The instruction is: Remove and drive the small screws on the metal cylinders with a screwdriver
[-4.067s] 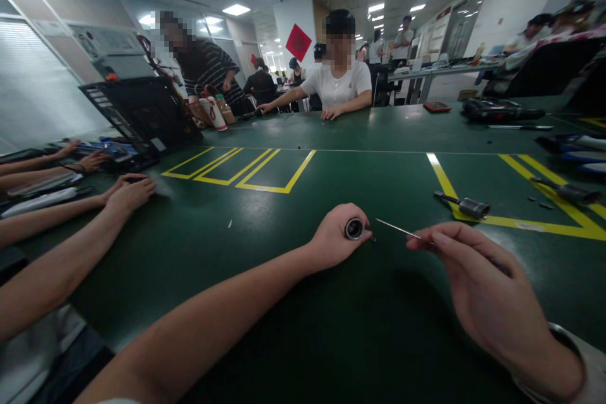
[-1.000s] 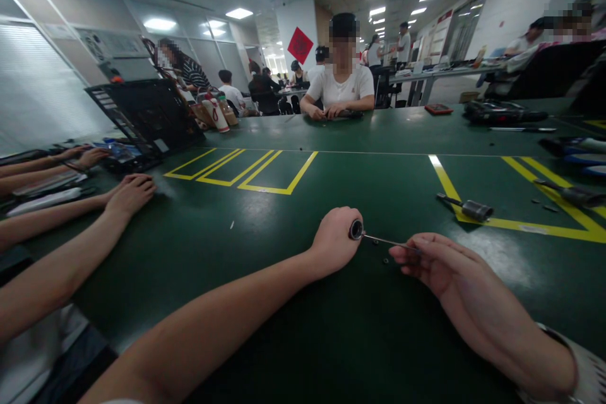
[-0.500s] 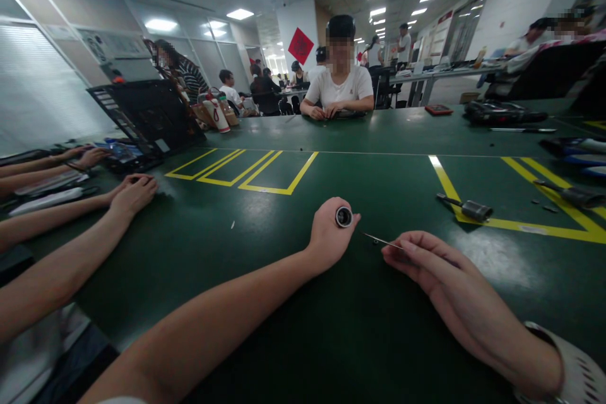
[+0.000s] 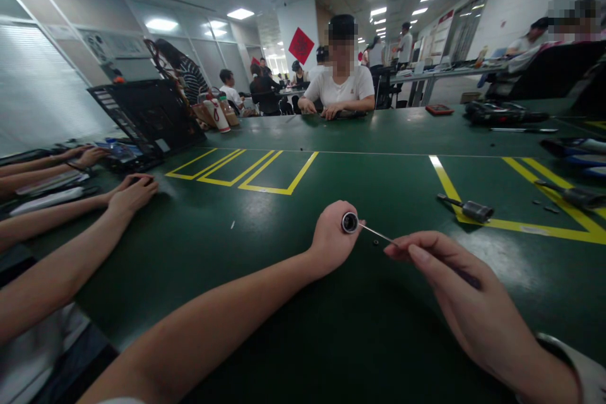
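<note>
My left hand [image 4: 330, 243] is wrapped round a dark cylinder [image 4: 350, 223], whose round, metal-rimmed end faces me with a dark hollow inside. The rest of the cylinder is hidden by my fingers. In my right hand [image 4: 449, 278] is a slim screwdriver [image 4: 379, 235] with a thin metal shaft, pinched between thumb and fingers; part of a dark handle shows in the palm. Its tip reaches the side of the cylinder by my left fingertips; whether it touches is unclear. A tiny dark ring [image 4: 375, 242] lies on the table just below the shaft.
On the green table [image 4: 265, 233], a grey cylinder with a shaft [image 4: 476, 211] and a similar part [image 4: 580, 196] lie near yellow tape at right. A power tool [image 4: 504, 112] sits farther back. Other people's forearms [image 4: 89, 227] rest at left; a person [image 4: 343, 85] sits opposite.
The screwdriver tip has moved left and up to the cylinder's side, with my right hand tilting. My left hand with the cylinder has shifted slightly right and down.
</note>
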Available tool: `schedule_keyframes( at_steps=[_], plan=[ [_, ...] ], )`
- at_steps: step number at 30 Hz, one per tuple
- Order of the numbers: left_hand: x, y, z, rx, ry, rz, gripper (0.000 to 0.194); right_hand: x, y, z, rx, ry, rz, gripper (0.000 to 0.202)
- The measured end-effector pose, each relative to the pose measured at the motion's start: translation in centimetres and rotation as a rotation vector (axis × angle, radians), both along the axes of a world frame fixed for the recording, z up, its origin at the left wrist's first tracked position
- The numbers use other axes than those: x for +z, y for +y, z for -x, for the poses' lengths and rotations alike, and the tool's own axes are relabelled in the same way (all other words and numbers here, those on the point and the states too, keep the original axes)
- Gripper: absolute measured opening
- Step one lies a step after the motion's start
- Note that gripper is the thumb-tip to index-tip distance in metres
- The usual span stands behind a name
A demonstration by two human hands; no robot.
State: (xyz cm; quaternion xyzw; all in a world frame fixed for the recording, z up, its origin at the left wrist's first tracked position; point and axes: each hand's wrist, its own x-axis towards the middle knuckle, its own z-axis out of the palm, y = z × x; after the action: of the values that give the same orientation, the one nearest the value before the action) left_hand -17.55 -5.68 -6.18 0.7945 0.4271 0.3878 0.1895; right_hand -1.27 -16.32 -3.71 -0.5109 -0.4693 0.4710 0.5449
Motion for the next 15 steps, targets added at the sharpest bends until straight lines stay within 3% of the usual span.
schedule_keyframes(
  at_steps=[3, 8, 15],
  plan=[
    [0.2, -0.4, -0.1, -0.043, 0.083, -0.073, 0.013, 0.4, -0.4, 0.4, 0.025, -0.268, 0.021, 0.024],
    [0.4, -0.9, -0.3, -0.122, 0.165, -0.162, 0.014, 0.4, -0.7, 1.2, 0.001, -0.403, -0.105, 0.017],
    [0.3, -0.9, -0.6, -0.095, -0.036, 0.049, 0.021, -1.3, -1.0, 1.5, 0.065, -0.436, -0.276, 0.012]
  ],
)
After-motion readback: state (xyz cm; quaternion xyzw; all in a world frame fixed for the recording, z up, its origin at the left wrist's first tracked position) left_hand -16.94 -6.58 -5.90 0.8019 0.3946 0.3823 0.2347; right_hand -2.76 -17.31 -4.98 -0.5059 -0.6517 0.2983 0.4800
